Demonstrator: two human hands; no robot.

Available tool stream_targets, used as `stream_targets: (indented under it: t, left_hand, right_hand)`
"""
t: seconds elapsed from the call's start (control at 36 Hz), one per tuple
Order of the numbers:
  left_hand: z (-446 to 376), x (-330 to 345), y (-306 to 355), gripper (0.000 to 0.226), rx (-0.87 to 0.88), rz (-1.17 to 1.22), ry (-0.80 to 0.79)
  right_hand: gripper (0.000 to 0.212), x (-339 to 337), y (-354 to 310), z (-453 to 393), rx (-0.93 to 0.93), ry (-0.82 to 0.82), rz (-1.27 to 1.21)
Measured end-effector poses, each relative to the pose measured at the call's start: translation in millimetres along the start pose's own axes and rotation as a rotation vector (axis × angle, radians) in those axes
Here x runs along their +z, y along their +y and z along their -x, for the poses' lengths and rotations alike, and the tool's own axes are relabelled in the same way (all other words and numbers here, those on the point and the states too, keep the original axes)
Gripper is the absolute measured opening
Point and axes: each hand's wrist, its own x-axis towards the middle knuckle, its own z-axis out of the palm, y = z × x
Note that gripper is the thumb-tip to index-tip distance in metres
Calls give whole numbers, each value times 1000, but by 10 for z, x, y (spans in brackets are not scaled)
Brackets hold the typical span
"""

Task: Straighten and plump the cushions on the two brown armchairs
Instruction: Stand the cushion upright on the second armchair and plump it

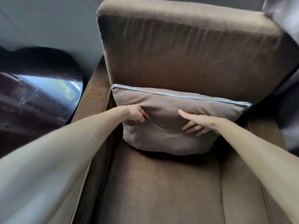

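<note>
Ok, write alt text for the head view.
Both hands grip a taupe cushion propped against the back of a brown armchair: left hand pinches its front fabric, right hand presses its front. A dark glossy table sits left.

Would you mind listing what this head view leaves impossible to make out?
- Second armchair: outside the frame.
- Cushion bottom edge: lost in its own shadow on the armchair seat.
- Left hand fingertips: buried in cushion fabric.
- Dark object at left: blurred, cut by the edge.
</note>
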Motion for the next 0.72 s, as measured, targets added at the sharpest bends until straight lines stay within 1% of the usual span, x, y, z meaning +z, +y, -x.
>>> stream_targets:
  t: [0.08, 0.11, 0.14, 0.17, 0.19, 0.22, 0.25, 0.28, 0.33, 0.39, 0.42, 0.44, 0.47, 0.5, 0.53, 0.58, 0.61, 0.67, 0.69, 0.72]
  left_hand:
    - [159, -129, -140, 39, 23, -57, 76]
    - [216, -161, -173, 36, 25, -52, 103]
    - [241, -194, -208, 29, 23, -57, 155]
    - [277, -237, -229, 19, 10, -88, 235]
    - [294, -294, -253, 15, -16, -122, 336]
    - [330, -351, -246, 25, -67, -146, 452]
    - [342, -403, -210, 37, -103, -166, 559]
    - [360, -452, -151, 46, -117, -194, 655]
    - [394, -521, 18, 56, -88, -269, 793]
    - [415, -541, 209, 55, 6, -319, 872]
    - [415, -527, 307, 52, 85, -325, 853]
    - [410, -502, 399, 50, 175, -336, 784]
    - [389, -453, 485, 51, 250, -368, 678]
    - [369, -381, 571, 58, 291, -418, 568]
    - [325, -295, 637, 70, 304, -465, 481]
    - [231, -117, 732, 93, 298, -522, 385]
    - [175, -37, 749, 100, 300, -545, 361]
    - [56, 63, 722, 109, 289, -641, 325]
    - [4, 85, 687, 109, 274, -679, 328]
    - [-39, 88, 652, 103, 261, -691, 362]
  right_hand:
    - [139, -200, 249, 139, 25, 100, 16]
    - [139, -244, 310, 191, 23, 141, 38]
    - [131, -286, 368, 229, 33, 182, 67]
    - [120, -320, 399, 274, 38, 220, 99]
    - [105, -361, 419, 327, 52, 255, 138]
    - [90, -401, 434, 357, 62, 309, 171]
    - [79, -461, 437, 405, 70, 384, 200]
    - [73, -527, 434, 439, 57, 475, 217]
    - [65, -641, 374, 521, 7, 660, 249]
    - [53, -647, 218, 599, -69, 792, 290]
    - [48, -607, 119, 603, -134, 839, 312]
    - [45, -555, 6, 589, -220, 867, 342]
    - [52, -499, -98, 549, -309, 859, 390]
    - [64, -443, -186, 474, -373, 811, 458]
    - [76, -378, -264, 395, -389, 732, 524]
    - [91, -249, -352, 217, -326, 587, 609]
    - [95, -183, -369, 144, -300, 548, 631]
    - [95, -90, -351, 11, -270, 563, 654]
    - [92, -59, -335, -32, -257, 592, 661]
    - [87, -45, -321, -61, -247, 627, 668]
